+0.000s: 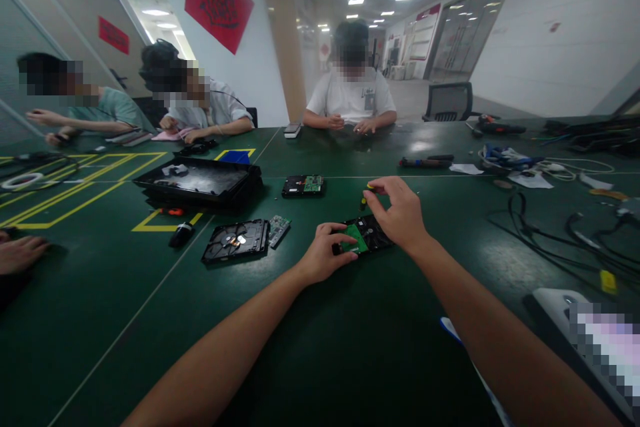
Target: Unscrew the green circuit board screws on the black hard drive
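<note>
On the green table in front of me lies a black hard drive (373, 232) with a green circuit board (356, 233) facing up. My left hand (324, 252) grips its left end, thumb and fingers closed about the edge. Above the drive's far side, my right hand (401, 213) pinches a small yellow-and-black screwdriver (364, 202) between thumb and fingers. It stands roughly upright, and I cannot tell whether its tip touches the drive. To the left sit another hard drive (235, 241) and a loose circuit board (279, 231) beside it. A further hard drive (303, 185) lies beyond my hands.
Stacked black casings (200, 180) stand at the left, near a black cylindrical object (181, 235). Cables (555, 233) and a white device (565, 310) occupy the right side. Across the table sits a person (350, 97); two more sit at the far left. Another person's hand (23, 253) rests at the left edge.
</note>
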A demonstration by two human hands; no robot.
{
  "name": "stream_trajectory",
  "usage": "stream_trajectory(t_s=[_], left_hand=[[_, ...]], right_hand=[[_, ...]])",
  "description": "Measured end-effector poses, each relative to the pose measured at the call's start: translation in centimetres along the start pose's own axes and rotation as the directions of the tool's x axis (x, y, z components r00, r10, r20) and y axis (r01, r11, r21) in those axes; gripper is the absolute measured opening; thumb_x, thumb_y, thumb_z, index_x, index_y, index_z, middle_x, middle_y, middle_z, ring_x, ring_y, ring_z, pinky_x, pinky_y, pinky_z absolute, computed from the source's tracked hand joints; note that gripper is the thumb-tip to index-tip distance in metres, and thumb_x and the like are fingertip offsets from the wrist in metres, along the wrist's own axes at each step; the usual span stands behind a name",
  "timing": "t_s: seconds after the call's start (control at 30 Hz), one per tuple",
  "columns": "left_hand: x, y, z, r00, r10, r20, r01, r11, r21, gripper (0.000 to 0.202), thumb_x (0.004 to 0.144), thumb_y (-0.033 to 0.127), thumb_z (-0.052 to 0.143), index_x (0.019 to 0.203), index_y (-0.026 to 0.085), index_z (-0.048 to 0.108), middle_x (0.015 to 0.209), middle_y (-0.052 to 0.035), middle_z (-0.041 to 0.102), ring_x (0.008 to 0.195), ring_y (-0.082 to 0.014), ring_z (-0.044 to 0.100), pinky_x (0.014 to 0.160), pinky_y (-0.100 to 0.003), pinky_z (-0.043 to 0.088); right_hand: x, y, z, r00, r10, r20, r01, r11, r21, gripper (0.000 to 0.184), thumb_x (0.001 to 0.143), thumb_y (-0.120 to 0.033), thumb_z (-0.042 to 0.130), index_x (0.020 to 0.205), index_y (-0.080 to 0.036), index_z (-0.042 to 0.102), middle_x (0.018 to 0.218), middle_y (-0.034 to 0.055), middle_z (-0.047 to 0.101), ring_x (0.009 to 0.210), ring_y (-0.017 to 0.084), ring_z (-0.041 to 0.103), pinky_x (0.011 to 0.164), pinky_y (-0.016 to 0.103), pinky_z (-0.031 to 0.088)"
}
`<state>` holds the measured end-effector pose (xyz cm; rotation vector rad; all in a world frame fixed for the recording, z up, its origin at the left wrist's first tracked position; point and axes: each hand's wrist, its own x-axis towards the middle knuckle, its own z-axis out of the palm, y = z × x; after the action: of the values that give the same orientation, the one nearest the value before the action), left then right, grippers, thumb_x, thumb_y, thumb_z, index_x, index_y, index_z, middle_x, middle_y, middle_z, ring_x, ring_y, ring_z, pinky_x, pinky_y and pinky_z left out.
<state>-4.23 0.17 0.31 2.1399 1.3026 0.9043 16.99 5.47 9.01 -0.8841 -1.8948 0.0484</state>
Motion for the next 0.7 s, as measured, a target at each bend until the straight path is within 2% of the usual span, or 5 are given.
stream_trajectory(t_s=[0.23, 0.47, 0.57, 0.7], left_hand=[[0.00, 0.22, -0.11, 1.000, -0.002, 0.004, 0.002, 1.000, 0.007, 0.035, 0.081, 0.037, 0.082, 0.114, 0.031, 0.076, 0.136, -0.0085, 0.055, 0.134, -0.0318, 0.044, 0.115, -0.055, 0.039], [0.01, -0.04, 0.05, 1.000, -0.001, 0.004, 0.001, 1.000, 0.009, 0.035, 0.081, 0.037, 0.082, 0.115, 0.030, 0.076, 0.136, -0.0087, 0.055, 0.133, -0.0313, 0.044, 0.115, -0.054, 0.039], [-0.01, -0.02, 0.04, 1.000, 0.003, 0.002, -0.003, 1.000, 0.010, 0.034, 0.081, 0.038, 0.081, 0.114, 0.030, 0.076, 0.135, -0.0089, 0.055, 0.133, -0.0309, 0.044, 0.115, -0.054, 0.039], [-0.01, -0.02, 0.04, 1.000, -0.002, 0.004, 0.002, 1.000, 0.007, 0.034, 0.081, 0.038, 0.081, 0.114, 0.030, 0.076, 0.135, -0.0086, 0.055, 0.133, -0.0309, 0.044, 0.115, -0.053, 0.039]], right_hand=[[-0.05, 0.30, 0.12, 0.999, 0.031, -0.029, -0.031, 1.000, 0.002, 0.012, 0.091, -0.027, 0.063, 0.102, -0.023, 0.059, 0.107, 0.0101, 0.065, 0.097, 0.026, 0.064, 0.086, 0.045, 0.054], [-0.01, 0.13, 0.10, 1.000, -0.015, 0.002, 0.015, 1.000, -0.015, 0.016, 0.096, -0.024, 0.057, 0.110, -0.023, 0.063, 0.109, 0.0099, 0.068, 0.104, 0.026, 0.064, 0.092, 0.046, 0.052], [0.01, 0.24, 0.17, 1.000, 0.013, -0.026, -0.012, 1.000, 0.015, 0.013, 0.095, -0.025, 0.060, 0.107, -0.023, 0.063, 0.110, 0.0099, 0.069, 0.100, 0.026, 0.066, 0.090, 0.045, 0.054], [0.06, 0.08, 0.06, 1.000, 0.003, -0.001, -0.003, 1.000, 0.016, 0.013, 0.095, -0.027, 0.060, 0.107, -0.024, 0.064, 0.105, 0.0082, 0.070, 0.096, 0.026, 0.067, 0.088, 0.045, 0.054]])
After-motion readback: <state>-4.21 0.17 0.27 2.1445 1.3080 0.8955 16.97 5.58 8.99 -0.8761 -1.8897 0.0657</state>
